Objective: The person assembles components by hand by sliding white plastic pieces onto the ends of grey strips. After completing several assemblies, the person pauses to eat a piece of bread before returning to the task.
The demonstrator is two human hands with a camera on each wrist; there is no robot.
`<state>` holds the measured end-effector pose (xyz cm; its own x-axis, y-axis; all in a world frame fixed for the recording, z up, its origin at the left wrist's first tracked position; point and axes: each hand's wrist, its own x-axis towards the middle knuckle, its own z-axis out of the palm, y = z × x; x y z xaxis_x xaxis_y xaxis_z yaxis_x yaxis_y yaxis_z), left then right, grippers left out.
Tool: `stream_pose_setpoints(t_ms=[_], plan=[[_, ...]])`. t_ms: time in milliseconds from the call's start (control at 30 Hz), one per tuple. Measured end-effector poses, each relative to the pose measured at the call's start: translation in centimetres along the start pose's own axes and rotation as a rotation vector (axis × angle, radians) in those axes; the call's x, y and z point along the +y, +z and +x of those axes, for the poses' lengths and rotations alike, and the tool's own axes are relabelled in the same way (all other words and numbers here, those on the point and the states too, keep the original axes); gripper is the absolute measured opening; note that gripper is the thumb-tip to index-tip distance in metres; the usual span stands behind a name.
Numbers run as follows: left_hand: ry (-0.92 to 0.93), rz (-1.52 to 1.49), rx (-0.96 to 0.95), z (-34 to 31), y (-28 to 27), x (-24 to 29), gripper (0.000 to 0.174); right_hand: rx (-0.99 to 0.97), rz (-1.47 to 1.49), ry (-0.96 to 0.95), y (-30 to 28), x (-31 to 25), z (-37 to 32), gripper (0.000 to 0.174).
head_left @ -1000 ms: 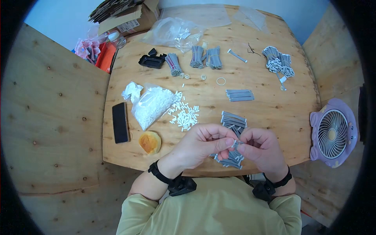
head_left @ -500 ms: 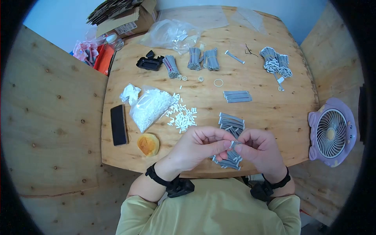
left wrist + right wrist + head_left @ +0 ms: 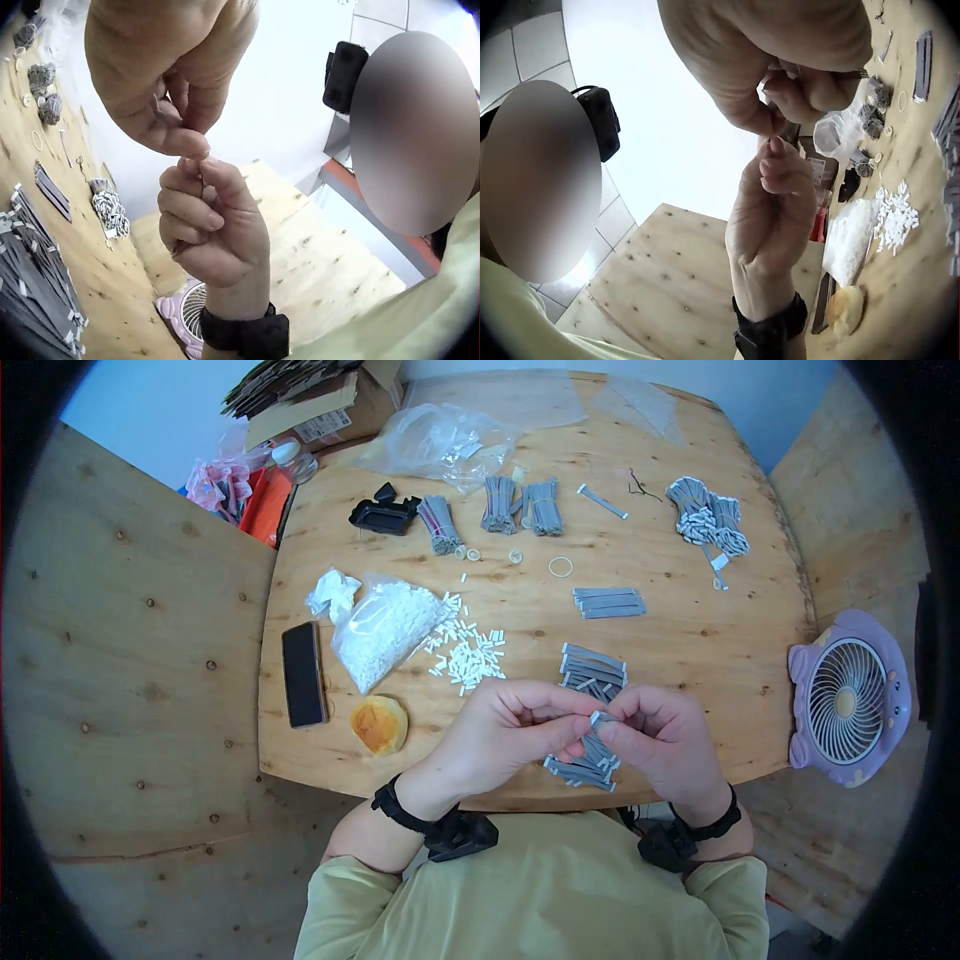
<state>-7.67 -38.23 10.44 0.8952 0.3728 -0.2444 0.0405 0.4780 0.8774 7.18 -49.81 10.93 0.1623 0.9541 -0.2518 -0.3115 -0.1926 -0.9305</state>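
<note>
In the head view my left hand (image 3: 525, 725) and right hand (image 3: 665, 735) meet over the near part of the table, fingertips together. Between them they pinch a short grey ribbon cable whose white connector (image 3: 600, 719) shows at the right thumb tip. Most of this cable is hidden by fingers; a thin striped end of the cable (image 3: 862, 73) sticks out of the right hand in the right wrist view. Beneath the hands lies a loose pile of grey ribbon cables (image 3: 592, 672) with white connectors at their ends.
White small pieces (image 3: 472, 662) lie scattered beside a clear bag (image 3: 385, 632) full of them. A bread bun (image 3: 380, 725) and a phone (image 3: 305, 675) are at left, a purple fan (image 3: 850, 700) at right. Bundled cables (image 3: 500, 506) stand farther back.
Both hands stay together in nearly the same place. The white connector has shifted slightly up and turned between the fingertips. The head view has moved a little.
</note>
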Motion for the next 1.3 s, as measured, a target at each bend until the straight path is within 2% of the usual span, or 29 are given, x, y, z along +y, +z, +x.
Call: stream_pose_setpoints(t_ms=[233, 633, 867, 1067, 1300], plan=[[0.036, -0.036, 0.070, -0.1, 0.4, -0.5, 0.019, 0.023, 0.046, -0.047, 0.6, 0.1, 0.0, 0.009], [0.079, 0.037, 0.054, -0.3, 0.2, -0.3, 0.018, -0.001, 0.008, -0.048, 0.4, 0.7, 0.0, 0.007], [0.028, -0.035, 0.069, -0.3, 0.2, -0.2, 0.017, 0.015, 0.097, 0.005, 1.0, -1.0, -0.3, 0.009], [0.042, -0.082, 0.047, -0.3, 0.0, -0.5, 0.016, 0.005, -0.039, 0.023, 0.4, -0.5, -0.4, 0.009], [0.011, -0.058, 0.070, -0.3, 0.2, -0.2, 0.013, -0.009, 0.038, -0.029, 1.0, -0.4, -0.3, 0.007]])
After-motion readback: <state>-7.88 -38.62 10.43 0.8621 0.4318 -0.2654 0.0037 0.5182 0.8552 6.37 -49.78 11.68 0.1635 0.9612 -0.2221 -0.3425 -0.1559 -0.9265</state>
